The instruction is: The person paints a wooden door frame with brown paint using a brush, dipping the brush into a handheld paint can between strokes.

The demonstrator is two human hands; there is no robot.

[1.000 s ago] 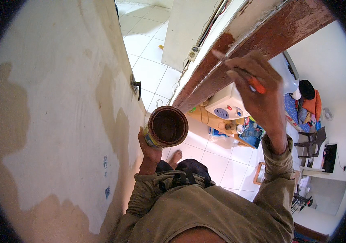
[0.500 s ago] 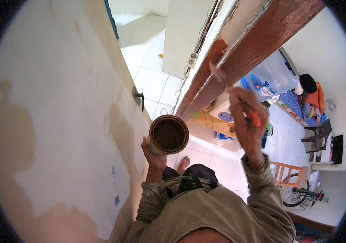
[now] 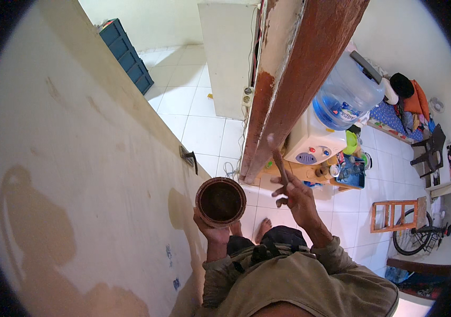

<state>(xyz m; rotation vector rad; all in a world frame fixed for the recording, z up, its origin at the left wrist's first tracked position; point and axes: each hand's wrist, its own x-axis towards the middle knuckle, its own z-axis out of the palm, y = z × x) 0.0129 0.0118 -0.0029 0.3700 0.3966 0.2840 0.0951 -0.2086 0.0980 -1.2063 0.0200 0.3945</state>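
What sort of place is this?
Probably someone's home: over on the right are a water dispenser, a dark chair and a bicycle.

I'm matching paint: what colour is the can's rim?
The can's rim: dark reddish-brown, in the head view.

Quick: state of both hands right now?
Left hand: holding the can, open top up.
Right hand: holding the brush, some fingers spread.
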